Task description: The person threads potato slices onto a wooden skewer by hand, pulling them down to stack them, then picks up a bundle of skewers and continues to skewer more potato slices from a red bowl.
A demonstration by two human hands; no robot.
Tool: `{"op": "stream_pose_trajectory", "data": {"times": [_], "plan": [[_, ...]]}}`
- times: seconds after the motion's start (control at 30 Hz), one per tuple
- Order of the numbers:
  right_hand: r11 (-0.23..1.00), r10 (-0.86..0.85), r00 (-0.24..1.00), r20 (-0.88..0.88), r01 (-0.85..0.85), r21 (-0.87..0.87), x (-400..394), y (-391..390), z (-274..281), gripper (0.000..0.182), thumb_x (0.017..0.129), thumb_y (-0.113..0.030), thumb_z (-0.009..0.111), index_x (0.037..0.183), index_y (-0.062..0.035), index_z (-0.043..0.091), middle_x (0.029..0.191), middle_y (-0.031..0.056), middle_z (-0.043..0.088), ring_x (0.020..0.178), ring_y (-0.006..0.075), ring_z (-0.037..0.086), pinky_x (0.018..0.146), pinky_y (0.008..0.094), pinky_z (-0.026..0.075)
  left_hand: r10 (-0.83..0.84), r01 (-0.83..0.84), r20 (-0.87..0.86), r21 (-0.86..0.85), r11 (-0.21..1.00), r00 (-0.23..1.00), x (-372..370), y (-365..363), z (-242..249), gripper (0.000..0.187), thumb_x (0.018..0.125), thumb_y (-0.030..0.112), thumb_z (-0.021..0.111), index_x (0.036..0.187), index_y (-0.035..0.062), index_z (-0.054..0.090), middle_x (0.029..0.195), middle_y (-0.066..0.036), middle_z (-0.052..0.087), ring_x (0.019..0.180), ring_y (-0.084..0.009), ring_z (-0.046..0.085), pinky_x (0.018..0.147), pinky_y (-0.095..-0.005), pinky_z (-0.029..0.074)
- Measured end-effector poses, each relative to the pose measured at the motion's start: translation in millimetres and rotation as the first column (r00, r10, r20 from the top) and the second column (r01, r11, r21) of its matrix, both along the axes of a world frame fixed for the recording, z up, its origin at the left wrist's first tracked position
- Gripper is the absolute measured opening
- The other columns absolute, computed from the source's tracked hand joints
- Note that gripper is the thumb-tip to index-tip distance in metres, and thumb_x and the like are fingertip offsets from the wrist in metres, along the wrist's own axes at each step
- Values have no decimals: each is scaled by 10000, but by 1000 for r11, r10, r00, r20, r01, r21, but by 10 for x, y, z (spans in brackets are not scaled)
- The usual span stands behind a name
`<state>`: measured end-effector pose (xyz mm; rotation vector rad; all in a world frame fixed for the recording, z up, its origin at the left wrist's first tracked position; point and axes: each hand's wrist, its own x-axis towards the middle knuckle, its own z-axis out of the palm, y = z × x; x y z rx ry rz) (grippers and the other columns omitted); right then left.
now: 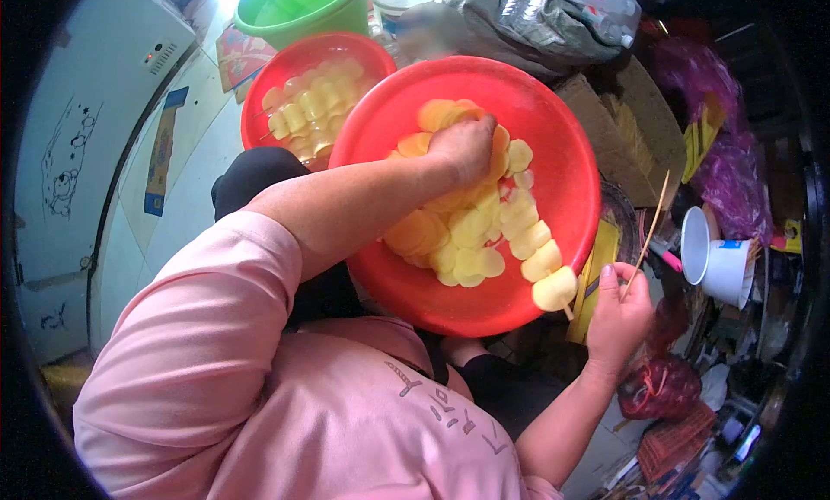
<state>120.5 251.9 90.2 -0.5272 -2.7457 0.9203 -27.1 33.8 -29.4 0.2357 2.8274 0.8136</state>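
My left hand (467, 150) reaches into a large red basin (566, 146), its fingers curled onto a pile of thin, round yellow potato slices (467, 228). Part of those fingers is hidden by the hand itself. To the right of the basin, my right hand (621, 314) pinches a bare wooden skewer (653, 219) that points upward. Between that hand and the pile, a skewer of potato slices (543, 262) lies inside the basin, its stick end near the rim.
A smaller red basin (259, 89) with more skewered slices in liquid stands behind, beside a green tub (303, 20). White plastic tubs (726, 271), a cardboard box (635, 137) and a red mesh bag (661, 388) crowd the right side. A grey sack with plastic bottles (553, 20) lies at the back.
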Motion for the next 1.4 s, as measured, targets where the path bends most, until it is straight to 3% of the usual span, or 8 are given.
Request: {"op": "stream_pose_trajectory", "data": {"times": [0.57,0.7,0.8,1.03,1.07,1.13,1.23,1.4], "plan": [[889,253,967,20,-224,-399,166,-346,-53,153,854,-91,625,980,-9,593,610,-7,546,575,51,483,527,223,407,-200,67,642,225,972,741,-164,-308,168,292,625,192,674,869,32,664,785,-122,656,786,-241,642,694,-366,505],[749,278,951,139,-123,-651,189,-544,-13,188,901,-96,554,1059,4,566,668,-9,558,564,36,468,514,193,400,-312,372,318,-150,916,895,-6,-510,93,165,659,168,611,739,43,683,754,-153,662,751,-292,660,660,-407,521],[646,390,897,207,-106,-756,189,-642,-32,213,918,-113,508,1091,-8,575,616,-25,525,492,20,409,453,183,350,-190,220,165,-187,957,968,140,-565,183,210,675,180,623,855,73,633,759,-148,636,789,-319,638,686,-423,507],[653,458,851,256,-126,-747,142,-842,-125,202,915,-100,506,1082,-9,574,595,-19,522,461,21,404,433,187,340,-192,199,81,-86,976,978,216,-651,413,154,701,154,621,835,78,614,750,-114,644,744,-286,647,662,-406,510],[653,460,851,255,-129,-746,132,-862,-124,202,915,-100,506,1082,-9,574,595,-19,522,461,21,404,433,187,340,-79,30,247,196,980,966,187,-643,478,108,719,128,619,811,72,610,741,-91,639,731,-255,646,651,-380,511],[672,439,860,261,-121,-731,112,-892,-120,197,917,-100,501,1073,-6,574,595,-18,525,453,23,399,428,190,338,-51,-393,545,663,638,837,129,-620,483,54,763,57,603,814,49,587,775,-47,616,752,-186,633,644,-322,518],[675,416,876,244,-117,-729,91,-908,-135,196,920,-101,494,1073,-6,571,590,-16,520,446,26,395,420,190,334,-115,-575,637,748,331,763,146,-629,659,114,768,39,600,878,29,570,842,-72,618,783,-209,634,676,-341,533],[649,413,881,232,-106,-753,64,-914,-122,196,922,-110,489,1071,-10,567,583,-11,513,437,29,394,413,187,331,-70,-607,643,749,264,763,131,-620,710,155,802,35,593,951,29,549,889,-82,619,820,-222,638,712,-365,551]]}}
